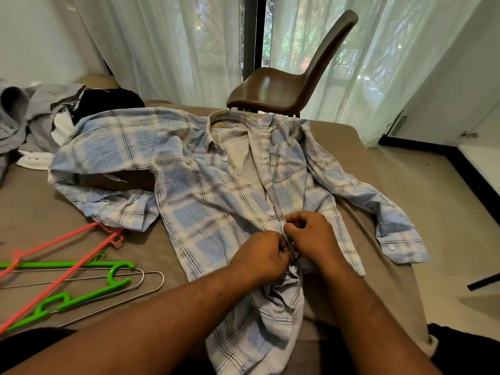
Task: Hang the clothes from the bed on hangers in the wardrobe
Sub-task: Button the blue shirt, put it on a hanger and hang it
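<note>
Head view: both hands, left (263, 257) and right (308, 235), pinch the shirt (216, 190) placket together; thin, limp cotton, best lifted by collar or shoulders.

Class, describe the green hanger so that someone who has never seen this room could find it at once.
Start at the brown bed and look left of the plaid shirt. The green hanger is the thick, bright plastic one, crossed by the pink hanger and lying beside a thin wire hanger.
</note>
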The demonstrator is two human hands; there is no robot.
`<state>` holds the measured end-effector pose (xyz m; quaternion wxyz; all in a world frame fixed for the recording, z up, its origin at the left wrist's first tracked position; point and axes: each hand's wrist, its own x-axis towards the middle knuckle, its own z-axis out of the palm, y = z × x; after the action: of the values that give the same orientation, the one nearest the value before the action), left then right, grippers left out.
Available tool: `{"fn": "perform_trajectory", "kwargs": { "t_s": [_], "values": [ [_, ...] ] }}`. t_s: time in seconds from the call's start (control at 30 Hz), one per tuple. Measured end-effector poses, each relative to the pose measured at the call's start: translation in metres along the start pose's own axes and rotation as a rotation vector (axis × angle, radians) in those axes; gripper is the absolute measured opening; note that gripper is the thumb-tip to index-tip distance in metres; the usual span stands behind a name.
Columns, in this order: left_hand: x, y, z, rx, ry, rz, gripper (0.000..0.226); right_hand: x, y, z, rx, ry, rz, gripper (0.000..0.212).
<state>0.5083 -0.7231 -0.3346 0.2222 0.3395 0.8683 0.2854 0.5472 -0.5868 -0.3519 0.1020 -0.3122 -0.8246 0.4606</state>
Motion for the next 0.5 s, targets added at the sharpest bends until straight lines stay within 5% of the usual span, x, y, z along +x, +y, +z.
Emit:
{"fn": "perform_trajectory", "kwargs": {
  "t_s": [0.3,0.5],
  "values": [
    [0.007,-0.001,-0.014,-0.032,-0.032,-0.044,0.023,0.011,-0.003,0.002,0.005,0.005,-0.02,0.005],
    [0.033,-0.023,-0.043,-0.045,0.402,-0.128,0.011,0.025,-0.009,0.01,-0.056,0.059,-0.06,0.015]
  ]
}}
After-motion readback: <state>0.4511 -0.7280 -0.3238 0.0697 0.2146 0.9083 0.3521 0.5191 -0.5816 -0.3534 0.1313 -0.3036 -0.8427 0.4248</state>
